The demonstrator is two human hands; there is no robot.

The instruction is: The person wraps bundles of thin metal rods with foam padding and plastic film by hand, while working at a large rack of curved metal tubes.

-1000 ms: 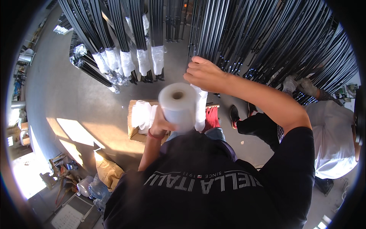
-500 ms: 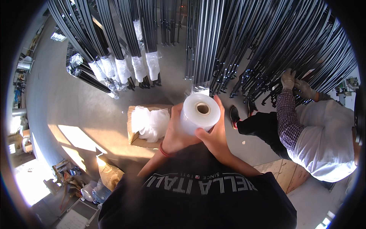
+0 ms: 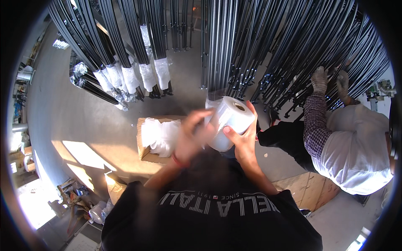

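Note:
A thick roll of clear plastic film (image 3: 235, 117) with a cardboard core is tilted in front of my chest. My right hand (image 3: 244, 144) grips it from the right side, thumb across the near face and fingers round the far side. Beside the roll on its left is my left hand (image 3: 190, 136), smeared by motion; whether its fingertips touch the film I cannot tell. A loose flap of film (image 3: 214, 100) stands out at the roll's far left edge, against a bundle of black rods (image 3: 217, 50).
At left, an open cardboard box (image 3: 145, 155) holds crumpled white plastic (image 3: 158, 136). Black rods with wrapped ends (image 3: 162, 73) hang at the far left. A co-worker (image 3: 347, 146) handles more rods (image 3: 289, 58) at right. Plywood (image 3: 310, 188) lies behind the co-worker.
My left hand has come off the roll's side and moved left, blurring. The roll has tipped and shifted right in my right hand. The co-worker's hands have moved slightly apart.

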